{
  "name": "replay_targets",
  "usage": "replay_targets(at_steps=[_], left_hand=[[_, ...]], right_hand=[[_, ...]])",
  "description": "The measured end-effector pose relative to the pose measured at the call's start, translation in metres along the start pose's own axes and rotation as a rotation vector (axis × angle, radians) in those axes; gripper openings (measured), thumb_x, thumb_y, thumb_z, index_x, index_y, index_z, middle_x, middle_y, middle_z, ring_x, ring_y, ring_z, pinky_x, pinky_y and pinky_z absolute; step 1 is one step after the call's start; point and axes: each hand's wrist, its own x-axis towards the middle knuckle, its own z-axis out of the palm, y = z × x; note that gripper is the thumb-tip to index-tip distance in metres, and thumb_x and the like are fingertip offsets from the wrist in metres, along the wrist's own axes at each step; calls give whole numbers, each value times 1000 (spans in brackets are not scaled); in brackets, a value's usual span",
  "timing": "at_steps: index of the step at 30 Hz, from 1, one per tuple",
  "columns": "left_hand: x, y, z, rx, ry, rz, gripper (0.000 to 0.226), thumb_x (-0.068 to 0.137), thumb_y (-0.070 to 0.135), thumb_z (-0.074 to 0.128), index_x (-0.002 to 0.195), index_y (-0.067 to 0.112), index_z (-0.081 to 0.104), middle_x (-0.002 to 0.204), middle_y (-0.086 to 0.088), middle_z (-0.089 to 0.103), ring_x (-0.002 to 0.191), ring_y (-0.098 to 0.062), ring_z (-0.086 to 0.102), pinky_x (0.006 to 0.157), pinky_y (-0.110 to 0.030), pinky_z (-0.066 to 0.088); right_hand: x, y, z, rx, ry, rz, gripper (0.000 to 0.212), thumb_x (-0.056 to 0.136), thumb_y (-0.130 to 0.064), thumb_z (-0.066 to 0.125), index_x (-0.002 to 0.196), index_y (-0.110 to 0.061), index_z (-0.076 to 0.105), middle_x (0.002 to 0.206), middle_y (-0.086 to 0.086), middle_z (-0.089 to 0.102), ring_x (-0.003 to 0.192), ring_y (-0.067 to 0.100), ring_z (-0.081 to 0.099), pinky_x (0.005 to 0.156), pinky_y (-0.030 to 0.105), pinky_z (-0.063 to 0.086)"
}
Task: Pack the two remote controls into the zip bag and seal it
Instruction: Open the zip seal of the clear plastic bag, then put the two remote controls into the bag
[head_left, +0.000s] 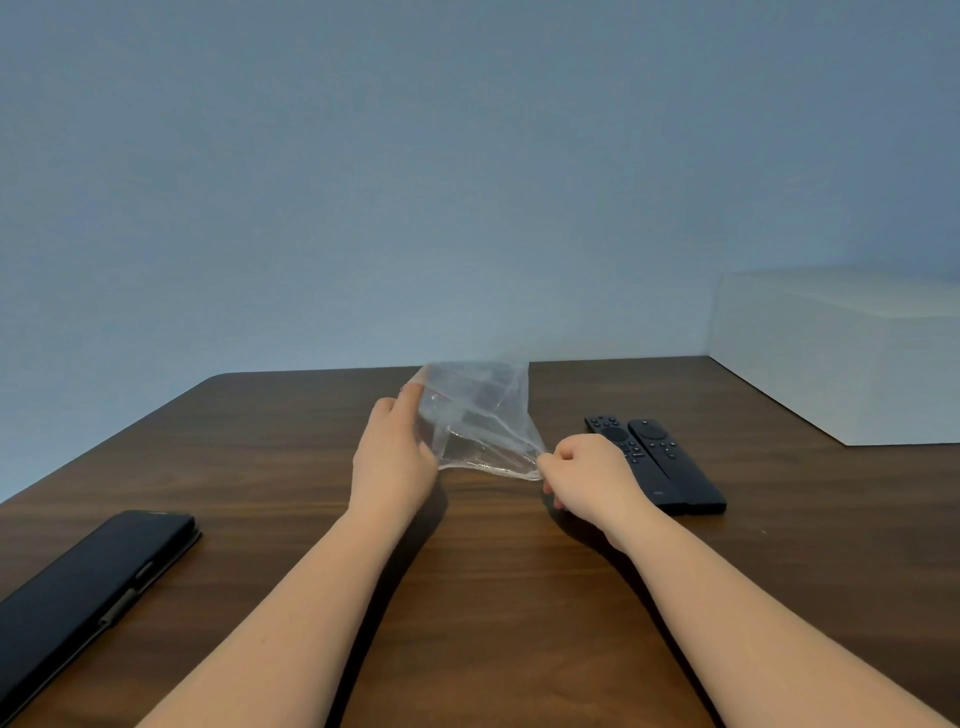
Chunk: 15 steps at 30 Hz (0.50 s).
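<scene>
A clear zip bag (480, 415) with a thin red line near its mouth is lifted a little off the dark wooden table (260, 447), slightly puffed out. My left hand (395, 457) grips its left edge by the red line. My right hand (587, 475) pinches its lower right corner. Two black remote controls lie side by side just right of my right hand: the left remote (631, 452) is partly hidden by that hand, the right remote (675, 462) shows in full. Nothing is inside the bag.
A black folded case or tablet (83, 587) lies at the table's near left. A white box (841, 358) stands at the far right corner. A blue-grey wall rises behind the table's far edge.
</scene>
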Motion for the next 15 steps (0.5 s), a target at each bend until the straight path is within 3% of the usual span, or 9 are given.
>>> replay_targets(at_steps=[2, 4, 8, 11, 15], left_hand=[[2, -3, 0, -16, 36, -4, 42, 79, -6, 43, 112, 14, 60, 98, -10, 55, 91, -28, 55, 74, -28, 36], [2, -4, -1, 7, 54, 8, 28, 81, -3, 47, 98, 9, 66, 102, -10, 60, 90, -25, 56, 75, -27, 37], [1, -2, -4, 27, 28, 65, 27, 81, 0, 51, 102, 9, 64, 101, -5, 59, 76, -14, 50, 73, -25, 37], [-2, 1, -4, 24, -64, 140, 32, 79, -1, 51, 105, 12, 63, 103, 2, 57, 71, -10, 48, 74, -22, 37], [-9, 6, -1, -10, -236, 234, 36, 80, 3, 50, 110, 17, 63, 93, 10, 56, 63, -5, 49, 72, -20, 39]], right_hand=[[2, 3, 1, -24, 11, -18, 22, 86, -20, 50, 65, -12, 53, 66, 15, 54, 63, 25, 52, 65, 34, 46], [3, 4, 1, -81, 35, -66, 31, 90, -30, 53, 67, -10, 54, 69, 15, 63, 67, 25, 58, 66, 34, 48], [1, 2, -8, -234, 272, -135, 36, 93, -47, 46, 76, -17, 57, 67, -2, 58, 64, 15, 55, 54, 30, 43], [1, 7, -21, -517, 382, -97, 25, 93, -39, 46, 102, -19, 60, 94, 3, 62, 89, 22, 57, 72, 35, 47], [4, 13, -21, -697, 220, 98, 36, 89, -38, 52, 123, -24, 49, 124, 8, 55, 118, 29, 46, 94, 43, 38]])
